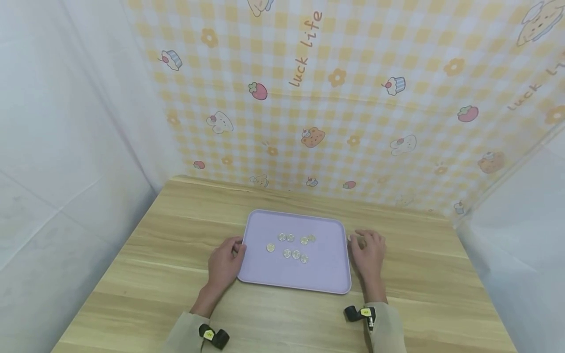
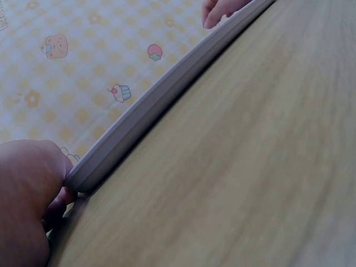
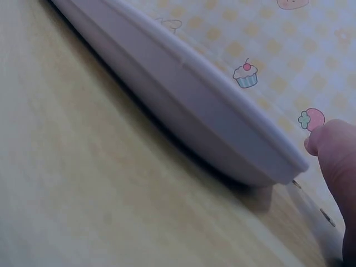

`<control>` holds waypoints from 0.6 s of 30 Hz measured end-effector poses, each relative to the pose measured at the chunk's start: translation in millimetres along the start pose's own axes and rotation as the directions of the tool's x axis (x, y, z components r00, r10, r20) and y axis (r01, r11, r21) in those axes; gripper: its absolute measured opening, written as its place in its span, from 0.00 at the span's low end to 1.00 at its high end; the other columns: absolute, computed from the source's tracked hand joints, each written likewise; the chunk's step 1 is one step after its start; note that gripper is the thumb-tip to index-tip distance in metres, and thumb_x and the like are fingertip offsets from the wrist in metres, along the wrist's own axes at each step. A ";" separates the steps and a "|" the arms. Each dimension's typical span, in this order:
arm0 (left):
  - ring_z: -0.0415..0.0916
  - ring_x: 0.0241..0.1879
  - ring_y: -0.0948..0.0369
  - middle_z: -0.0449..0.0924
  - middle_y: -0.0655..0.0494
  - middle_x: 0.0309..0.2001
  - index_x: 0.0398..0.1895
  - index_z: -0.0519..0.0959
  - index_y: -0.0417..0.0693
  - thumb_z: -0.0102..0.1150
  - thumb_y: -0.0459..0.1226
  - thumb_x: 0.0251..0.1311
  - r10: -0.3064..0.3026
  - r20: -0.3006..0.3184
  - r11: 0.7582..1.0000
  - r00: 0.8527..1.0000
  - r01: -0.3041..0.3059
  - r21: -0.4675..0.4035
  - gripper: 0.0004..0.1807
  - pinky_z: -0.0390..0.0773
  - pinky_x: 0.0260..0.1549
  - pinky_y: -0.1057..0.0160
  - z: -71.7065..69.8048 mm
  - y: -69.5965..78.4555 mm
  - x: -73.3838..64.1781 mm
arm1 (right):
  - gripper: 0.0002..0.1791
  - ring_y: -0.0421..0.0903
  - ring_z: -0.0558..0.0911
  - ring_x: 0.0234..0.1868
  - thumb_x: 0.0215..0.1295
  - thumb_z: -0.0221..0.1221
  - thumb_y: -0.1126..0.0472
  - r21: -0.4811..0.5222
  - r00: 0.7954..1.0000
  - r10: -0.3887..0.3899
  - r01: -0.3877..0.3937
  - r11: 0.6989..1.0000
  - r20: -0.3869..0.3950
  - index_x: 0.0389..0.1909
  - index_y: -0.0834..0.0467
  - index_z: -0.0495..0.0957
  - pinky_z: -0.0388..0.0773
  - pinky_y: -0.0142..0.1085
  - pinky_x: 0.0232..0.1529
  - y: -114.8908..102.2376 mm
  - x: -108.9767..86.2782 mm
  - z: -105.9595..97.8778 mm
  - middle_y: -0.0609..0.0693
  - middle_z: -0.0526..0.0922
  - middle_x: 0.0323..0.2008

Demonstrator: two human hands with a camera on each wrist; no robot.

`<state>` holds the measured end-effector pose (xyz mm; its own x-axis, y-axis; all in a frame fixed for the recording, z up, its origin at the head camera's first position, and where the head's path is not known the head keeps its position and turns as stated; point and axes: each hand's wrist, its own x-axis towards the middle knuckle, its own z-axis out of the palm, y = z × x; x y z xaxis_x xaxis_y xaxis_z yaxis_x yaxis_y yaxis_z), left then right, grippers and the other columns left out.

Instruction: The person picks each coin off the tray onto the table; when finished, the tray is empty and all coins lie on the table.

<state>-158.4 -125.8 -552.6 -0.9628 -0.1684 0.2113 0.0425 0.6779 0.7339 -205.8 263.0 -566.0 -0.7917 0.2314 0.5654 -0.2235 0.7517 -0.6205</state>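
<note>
Two sleeves (image 1: 389, 328), left hand (image 1: 223, 264) gripping one tray (image 1: 324, 267) — eight coins (image 1: 296, 254) inside, right hand (image 1: 370, 252) half-curled

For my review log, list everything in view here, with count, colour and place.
table: 1, pale wood-grain, under everything
tray: 1, lavender, on the table between the hands
coins: 8, silvery, on the tray
thin objects: 2, brownish, beside the tray's right side; too small to identify
printed cloth: 1, yellow-and-white check, behind the table
side sheets: white, left and right
wrist devices: 2, black with yellow labels, at the cuffs
sleeves: 2, beige
left hand: 1, at the tray's left edge
right hand: 1, beside its right edge
</note>
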 end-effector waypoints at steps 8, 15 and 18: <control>0.66 0.18 0.66 0.81 0.58 0.29 0.49 0.83 0.43 0.63 0.39 0.64 -0.003 0.001 1.000 1.000 0.003 0.000 0.14 0.65 0.32 0.62 0.6 -0.7 0.3 | 0.10 0.61 0.73 0.45 0.54 0.68 0.69 0.080 0.999 -0.040 0.042 0.996 -0.033 0.38 0.66 0.83 0.61 0.49 0.50 -0.4 -1.1 2.7 0.64 0.83 0.40; 0.66 0.18 0.66 0.81 0.58 0.29 0.49 0.83 0.42 0.63 0.39 0.64 -0.002 0.000 1.000 1.000 0.002 0.005 0.14 0.65 0.33 0.62 0.4 -0.2 0.7 | 0.09 0.60 0.74 0.42 0.54 0.68 0.71 0.166 0.997 -0.079 0.078 0.983 0.001 0.37 0.66 0.83 0.61 0.45 0.50 -6.4 -4.8 4.0 0.64 0.84 0.36; 0.65 0.18 0.66 0.81 0.58 0.29 0.49 0.83 0.42 0.63 0.39 0.63 -0.004 -0.001 1.000 1.000 0.004 0.005 0.14 0.65 0.32 0.62 0.4 -0.5 0.5 | 0.09 0.58 0.75 0.40 0.53 0.69 0.70 0.178 0.995 -0.102 0.099 0.979 0.011 0.36 0.65 0.83 0.62 0.42 0.48 -8.4 -6.5 5.2 0.62 0.84 0.34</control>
<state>-159.0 -125.9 -553.1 -0.9627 -0.1717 0.2091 0.0375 0.6807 0.7316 -201.7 252.0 -567.3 -0.7707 0.1467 0.6200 -0.3984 0.6485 -0.6487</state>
